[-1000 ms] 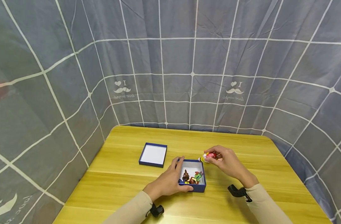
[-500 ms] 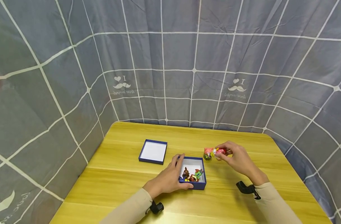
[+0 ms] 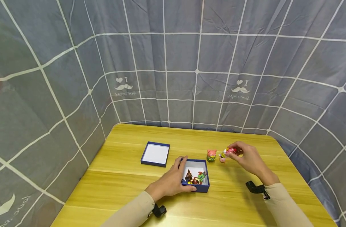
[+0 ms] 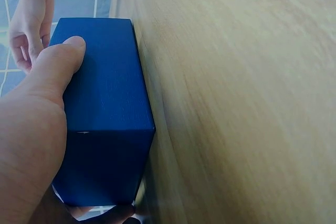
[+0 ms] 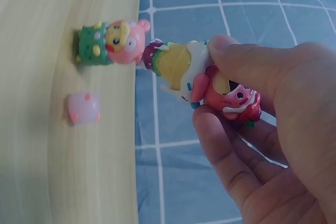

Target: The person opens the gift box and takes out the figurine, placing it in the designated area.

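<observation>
My left hand (image 3: 173, 181) grips the left side of an open blue box (image 3: 202, 188), thumb on its near wall. Inside lie several small figurines, among them a brown one (image 3: 188, 175) and a green one (image 3: 201, 177). In the left wrist view, my thumb presses the blue box (image 4: 107, 77). My right hand (image 3: 248, 159) pinches a white-and-yellow figurine (image 5: 176, 64) and a red one (image 5: 233, 98) between thumb and fingers, above the table. Near them a pink-and-green figurine (image 3: 211, 155) stands upright, and a small pink piece (image 5: 84, 108) sits on the table.
A shallow blue lid (image 3: 155, 154) with a white inside lies behind and left of the box. The wooden table (image 3: 127, 189) ends at a grey checked curtain (image 3: 178, 88) on the back and sides.
My right hand has moved right, away from the box, with the white-and-yellow and red figurines. The pink-and-green figurine and small pink piece have come into view on the table. My left hand stays on the box.
</observation>
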A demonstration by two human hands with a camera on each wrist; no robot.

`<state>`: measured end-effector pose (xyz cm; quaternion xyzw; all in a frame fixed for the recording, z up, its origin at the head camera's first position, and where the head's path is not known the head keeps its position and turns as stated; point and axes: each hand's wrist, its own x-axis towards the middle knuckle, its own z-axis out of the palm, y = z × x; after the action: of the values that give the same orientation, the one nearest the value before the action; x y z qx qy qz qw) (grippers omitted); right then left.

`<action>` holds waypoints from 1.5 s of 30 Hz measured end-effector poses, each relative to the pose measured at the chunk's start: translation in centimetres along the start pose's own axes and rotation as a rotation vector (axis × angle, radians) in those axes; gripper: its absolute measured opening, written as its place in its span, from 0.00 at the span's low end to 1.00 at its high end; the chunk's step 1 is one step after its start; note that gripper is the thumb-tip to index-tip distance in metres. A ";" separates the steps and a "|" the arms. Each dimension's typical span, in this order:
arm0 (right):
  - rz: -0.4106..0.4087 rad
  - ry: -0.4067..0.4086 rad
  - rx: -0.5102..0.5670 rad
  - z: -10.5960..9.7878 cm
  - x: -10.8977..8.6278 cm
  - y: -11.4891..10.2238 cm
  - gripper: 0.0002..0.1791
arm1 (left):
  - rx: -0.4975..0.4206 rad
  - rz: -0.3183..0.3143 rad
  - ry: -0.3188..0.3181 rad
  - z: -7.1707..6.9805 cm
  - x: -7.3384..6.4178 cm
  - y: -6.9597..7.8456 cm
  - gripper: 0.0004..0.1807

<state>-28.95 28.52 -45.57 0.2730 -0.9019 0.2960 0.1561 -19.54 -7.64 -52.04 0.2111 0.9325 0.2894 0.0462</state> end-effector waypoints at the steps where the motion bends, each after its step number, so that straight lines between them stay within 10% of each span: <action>1: -0.001 0.002 0.000 -0.1 0.0 0.2 0.12 | 0.001 0.001 0.000 0.0 0.0 0.0 0.74; 45: 0.147 -0.056 -0.046 1.1 -1.3 6.1 0.13 | 0.021 0.001 0.007 0.3 0.1 0.0 0.73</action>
<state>-31.57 32.47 -49.70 0.2107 -0.9301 0.2781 0.1150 -19.54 -7.44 -52.26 0.2111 0.9355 0.2803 0.0407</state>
